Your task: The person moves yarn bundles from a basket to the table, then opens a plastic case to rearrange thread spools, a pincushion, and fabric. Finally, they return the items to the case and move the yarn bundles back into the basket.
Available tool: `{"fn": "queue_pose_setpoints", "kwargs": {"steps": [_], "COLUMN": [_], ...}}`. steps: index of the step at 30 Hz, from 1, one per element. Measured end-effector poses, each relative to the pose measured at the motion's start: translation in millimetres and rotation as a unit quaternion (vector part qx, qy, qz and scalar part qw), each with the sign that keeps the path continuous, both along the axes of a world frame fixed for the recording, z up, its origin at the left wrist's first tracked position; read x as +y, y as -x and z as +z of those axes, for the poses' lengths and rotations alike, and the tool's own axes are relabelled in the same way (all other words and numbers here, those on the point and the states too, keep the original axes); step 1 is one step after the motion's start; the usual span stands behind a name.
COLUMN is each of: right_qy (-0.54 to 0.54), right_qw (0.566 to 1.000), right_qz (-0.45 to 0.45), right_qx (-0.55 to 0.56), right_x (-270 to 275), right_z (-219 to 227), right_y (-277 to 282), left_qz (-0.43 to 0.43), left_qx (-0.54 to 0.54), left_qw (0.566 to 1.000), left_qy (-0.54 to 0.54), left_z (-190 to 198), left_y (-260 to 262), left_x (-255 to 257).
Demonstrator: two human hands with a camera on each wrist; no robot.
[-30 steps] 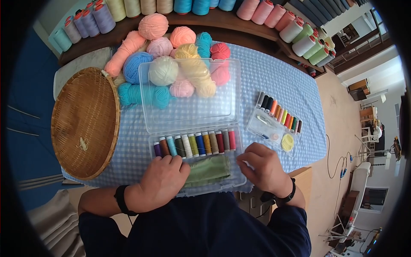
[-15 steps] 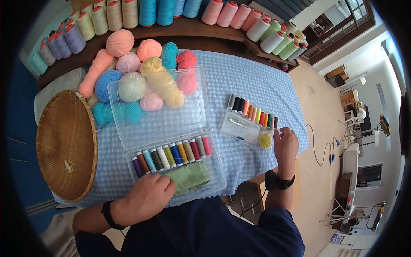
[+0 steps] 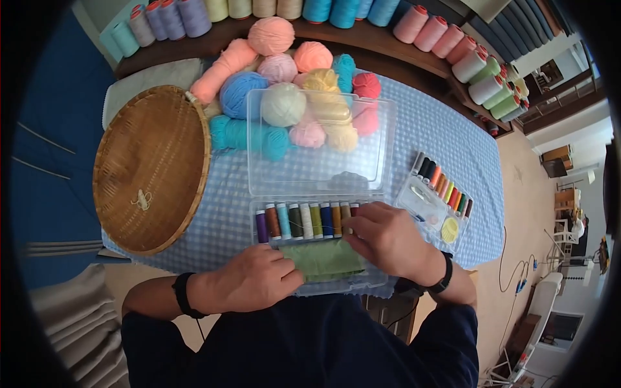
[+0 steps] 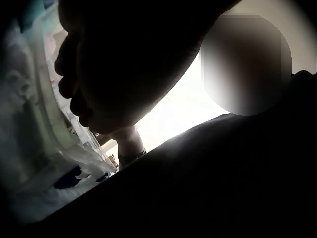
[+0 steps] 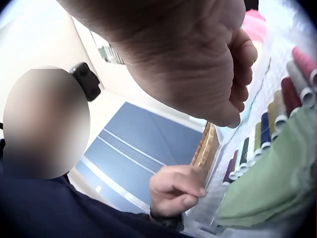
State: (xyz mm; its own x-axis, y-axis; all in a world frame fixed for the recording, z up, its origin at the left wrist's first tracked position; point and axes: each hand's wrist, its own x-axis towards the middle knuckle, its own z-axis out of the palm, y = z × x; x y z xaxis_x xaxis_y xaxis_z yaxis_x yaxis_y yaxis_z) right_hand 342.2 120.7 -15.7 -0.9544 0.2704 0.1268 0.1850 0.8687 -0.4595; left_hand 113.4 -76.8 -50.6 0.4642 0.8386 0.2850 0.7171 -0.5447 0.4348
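A clear plastic case [image 3: 376, 284] stands on the table with its lid raised. Inside, a row of thread spools [image 3: 306, 221] runs above a folded green cloth [image 3: 323, 260]. My left hand [image 3: 262, 278] is at the case's front left, fingers loosely bent; the right wrist view shows a gap between that hand's thumb and index finger. Over the right end of the spool row is my right hand [image 3: 388, 239], covering the last spools in the head view. Its fingers [image 5: 241, 74] are bent, and nothing shows between them and the thumb in the right wrist view.
To the right lies a smaller sewing kit [image 3: 419, 202] with spools and a yellow round item [image 3: 449, 229]. Yarn balls [image 3: 283, 105] are piled behind the lid. A woven basket [image 3: 155, 174] stands at left, and thread cones [image 3: 343, 11] line the back shelf.
My right hand went from beside the large case to the small kit's right end, then back left over the large case's spools. The left hand has stayed by the case; the head view has shifted.
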Motion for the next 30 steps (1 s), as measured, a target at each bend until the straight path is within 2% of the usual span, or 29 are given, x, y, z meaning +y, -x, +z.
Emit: {"fn": "queue_pose_setpoints", "kwargs": {"steps": [1, 5, 8, 22, 24, 25, 30], "right_qy": [-0.009, -0.057, -0.043, -0.15, -0.17, -0.17, -0.154], "right_qw": [0.999, 0.993, 0.991, 0.97, 0.977, 0.977, 0.977], "right_qz": [0.041, 0.089, 0.108, 0.083, 0.08, 0.08, 0.144], "right_qx": [-0.023, -0.048, -0.059, -0.172, -0.104, -0.103, 0.003], "right_x": [-2, -7, -12, -39, -38, -39, -38], "right_z": [0, -10, -14, -38, -42, -40, -35], "right_y": [14, 57, 78, 90, 88, 89, 90], "left_qz": [0.009, 0.034, 0.032, 0.019, 0.02, 0.02, 0.023], "left_qx": [0.001, -0.005, -0.016, -0.025, -0.021, -0.021, -0.026], "left_qw": [1.0, 0.999, 0.999, 0.999, 0.999, 0.999, 0.999], "left_qy": [0.003, 0.003, -0.007, -0.023, -0.02, -0.02, -0.013], "left_z": [1, 1, -2, -12, -12, -12, -11], "left_y": [2, 9, 13, 17, 17, 17, 16], "left_x": [-2, -11, -13, -13, -13, -14, -12]}}
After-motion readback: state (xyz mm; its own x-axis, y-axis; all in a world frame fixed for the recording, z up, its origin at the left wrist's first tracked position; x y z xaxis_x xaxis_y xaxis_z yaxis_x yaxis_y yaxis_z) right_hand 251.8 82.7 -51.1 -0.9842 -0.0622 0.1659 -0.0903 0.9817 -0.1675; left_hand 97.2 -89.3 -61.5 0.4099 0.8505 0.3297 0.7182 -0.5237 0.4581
